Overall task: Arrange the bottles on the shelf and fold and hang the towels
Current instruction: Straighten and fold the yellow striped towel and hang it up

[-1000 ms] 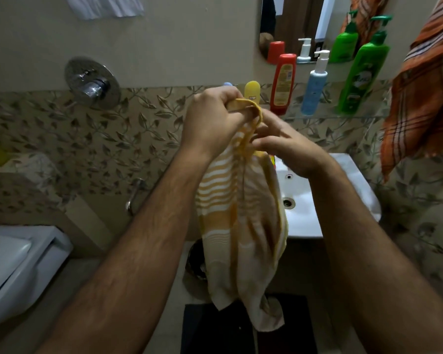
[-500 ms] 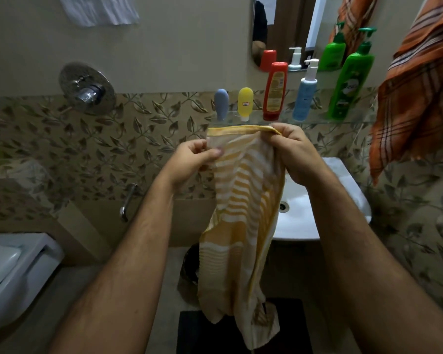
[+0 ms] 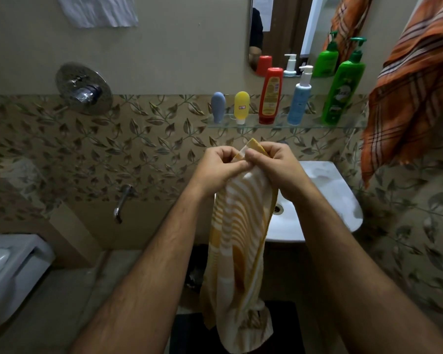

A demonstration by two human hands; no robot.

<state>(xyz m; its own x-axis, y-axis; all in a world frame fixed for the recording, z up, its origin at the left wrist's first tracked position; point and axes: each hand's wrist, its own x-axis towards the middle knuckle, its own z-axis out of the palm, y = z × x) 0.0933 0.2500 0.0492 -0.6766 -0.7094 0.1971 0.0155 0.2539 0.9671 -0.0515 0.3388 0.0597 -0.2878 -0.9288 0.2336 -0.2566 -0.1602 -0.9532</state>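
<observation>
A yellow and white striped towel [image 3: 241, 241] hangs down in front of me, over the sink's left edge. My left hand [image 3: 219, 168] and my right hand [image 3: 274, 163] are pressed together and both pinch its top edge, which pokes up between them. On the glass shelf [image 3: 310, 124] stand several bottles in a row: a blue tube [image 3: 218, 106], a yellow tube [image 3: 241, 106], a red bottle [image 3: 270, 95], a light blue pump bottle [image 3: 299, 98] and a green pump bottle [image 3: 343, 85].
An orange plaid towel [image 3: 409, 93] hangs at the right wall. A white sink [image 3: 338, 200] is under the shelf, a mirror [image 3: 287, 31] above it. A shower valve [image 3: 83, 89] and spout [image 3: 122, 203] are on the left wall, a toilet [image 3: 8, 272] at lower left, a white cloth [image 3: 97, 10] up top.
My hands lowered from in front of the bottles. They spread the towel's top edge apart, then came back together, bunching that edge between them.
</observation>
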